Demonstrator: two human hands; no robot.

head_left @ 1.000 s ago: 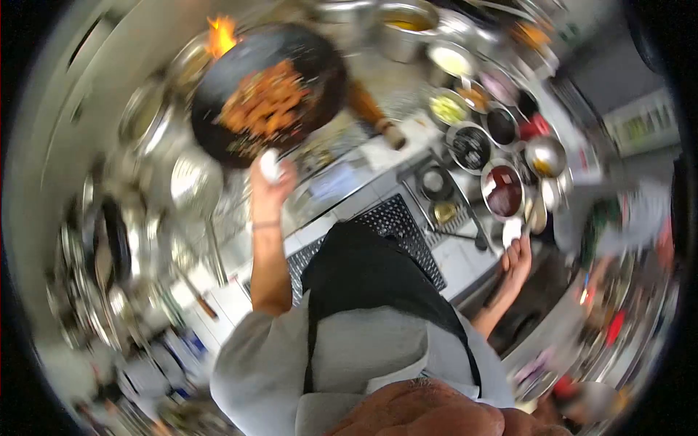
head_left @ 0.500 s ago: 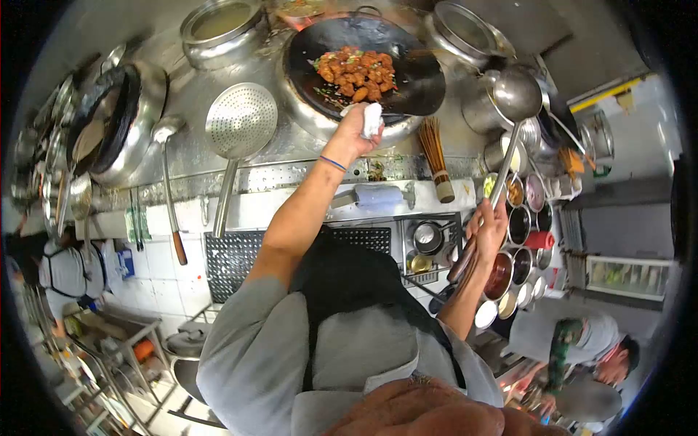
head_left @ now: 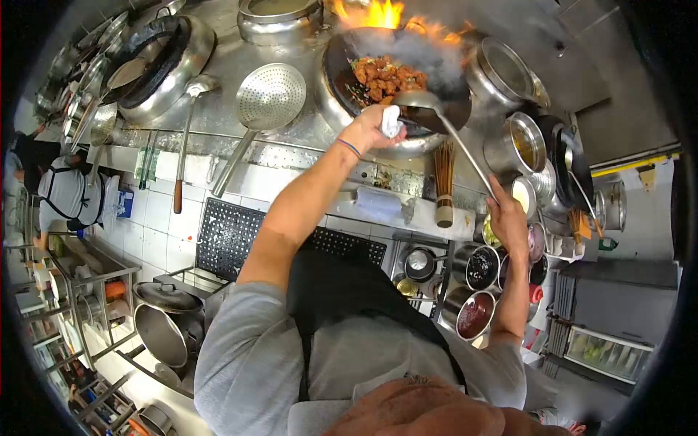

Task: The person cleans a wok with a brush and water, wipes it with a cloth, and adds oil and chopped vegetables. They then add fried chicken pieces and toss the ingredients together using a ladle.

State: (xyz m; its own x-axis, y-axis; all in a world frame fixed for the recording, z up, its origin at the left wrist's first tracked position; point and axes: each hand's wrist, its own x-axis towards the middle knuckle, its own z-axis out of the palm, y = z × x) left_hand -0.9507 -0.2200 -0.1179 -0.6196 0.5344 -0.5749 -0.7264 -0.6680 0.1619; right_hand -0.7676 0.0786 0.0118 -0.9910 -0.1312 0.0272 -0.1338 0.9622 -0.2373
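Observation:
My left hand (head_left: 372, 131) is closed around a folded white cloth (head_left: 392, 121) at the near rim of a black wok (head_left: 445, 109). Browned, sauced chunks of food (head_left: 385, 78) with green bits fill the middle of the wok. In my right hand (head_left: 507, 218) is the long handle of a metal ladle (head_left: 419, 99), whose bowl hangs over the wok's near side, close to the food. Orange flames (head_left: 379, 14) rise behind the wok, and smoke drifts over its far right side.
A perforated skimmer (head_left: 271, 97) and a second ladle (head_left: 186, 127) lie on the stove to the left. The bamboo brush (head_left: 444, 185) stands by the wok's near right. Metal pots, including one with yellowish liquid (head_left: 525, 143), and sauce containers (head_left: 476, 315) are on the right.
My right hand has moved up and forward, bringing the ladle from the right side to over the wok. Tall flames and smoke have appeared behind it. My left hand still grips the cloth.

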